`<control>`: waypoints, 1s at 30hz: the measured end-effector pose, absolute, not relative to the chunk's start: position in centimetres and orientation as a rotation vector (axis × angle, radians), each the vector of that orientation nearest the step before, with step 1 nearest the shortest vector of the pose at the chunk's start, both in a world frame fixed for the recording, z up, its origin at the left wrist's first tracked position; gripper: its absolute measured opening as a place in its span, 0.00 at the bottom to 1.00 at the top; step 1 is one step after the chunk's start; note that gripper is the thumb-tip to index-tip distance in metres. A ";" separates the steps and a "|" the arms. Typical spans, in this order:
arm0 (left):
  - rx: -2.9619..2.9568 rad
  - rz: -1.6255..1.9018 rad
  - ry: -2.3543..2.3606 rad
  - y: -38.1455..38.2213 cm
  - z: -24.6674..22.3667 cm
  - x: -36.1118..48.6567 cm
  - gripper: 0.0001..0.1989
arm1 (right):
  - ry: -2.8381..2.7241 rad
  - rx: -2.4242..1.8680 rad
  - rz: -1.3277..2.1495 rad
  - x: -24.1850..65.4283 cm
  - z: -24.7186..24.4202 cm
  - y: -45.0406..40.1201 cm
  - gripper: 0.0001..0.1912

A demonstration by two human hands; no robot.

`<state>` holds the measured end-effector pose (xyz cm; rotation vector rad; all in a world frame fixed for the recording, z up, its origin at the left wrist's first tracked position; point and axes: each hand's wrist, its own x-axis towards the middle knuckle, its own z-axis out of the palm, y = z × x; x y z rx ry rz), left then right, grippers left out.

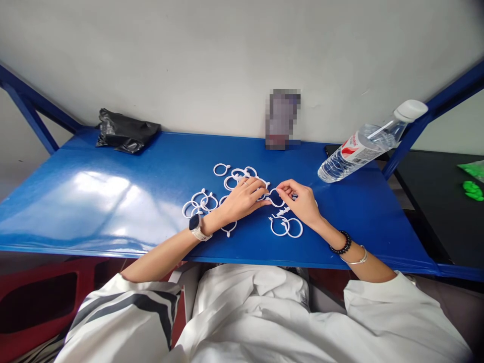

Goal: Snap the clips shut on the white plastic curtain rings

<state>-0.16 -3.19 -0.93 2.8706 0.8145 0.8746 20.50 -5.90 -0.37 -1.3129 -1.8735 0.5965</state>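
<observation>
A white plastic ring (279, 206) is between my two hands above the blue table. My left hand (242, 200), wearing a watch, pinches its left side with thumb and fingers. At its upper right, the thumb and forefinger of my right hand (301, 202) grip the same ring. More white rings (204, 202), each with a small knob, lie in a loose cluster left of and behind my left hand, which partly covers several. Just below my right hand are an open ring (279, 235), a closed ring (295, 236) and a small white piece (280, 212).
The blue table (159, 212) meets a pale wall. A black plastic bag (126, 132) lies at the back left and a blurred-out upright object (282, 118) stands at the back. A water bottle (359, 151) is at the right; beyond it are a dark surface and a green item (472, 190).
</observation>
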 end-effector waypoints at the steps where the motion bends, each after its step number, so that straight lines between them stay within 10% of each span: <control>1: 2.873 0.896 0.807 -3.2 -1.0 -0.1 0.15 | -1.873 -1.307 0.607 20.5 -0.5 -5.9 0.07; 30: 2.795 0.914 1.374 -0.8 -0.7 -2.0 0.14 | -2.321 -1.175 0.746 20.1 -0.3 -6.3 0.13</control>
